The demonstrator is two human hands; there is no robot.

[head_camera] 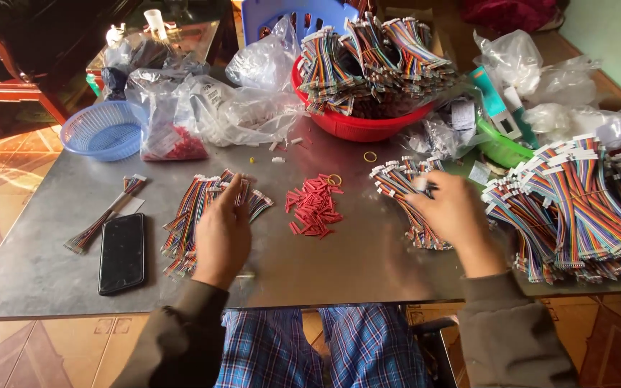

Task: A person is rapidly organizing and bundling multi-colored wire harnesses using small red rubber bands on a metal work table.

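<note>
1. The left hand (222,233) lies palm down on a fanned bundle of rainbow ribbon cables (194,212), fingers pressing the connector ends; the cables' long axis runs from the red pile down toward the phone side
2. The right hand (454,215) rests on a second cable bundle (405,188) on the far side of the red pile, fingers curled around a white connector end; whether it grips firmly I cannot tell
3. The pile of small red connector housings (314,206) sits between the two hands, a little nearer the left hand, and nothing stands between either hand and it
4. Two yellow rubber bands (370,156) lie just behind the red pile, toward the red basin (353,126) heaped with more cables
5. Beyond the right hand from the pile is a large heap of finished cables (576,208); beyond the left hand lie a black phone (122,252) and a thin cable bunch (106,214) on the metal surface (339,266)
</note>
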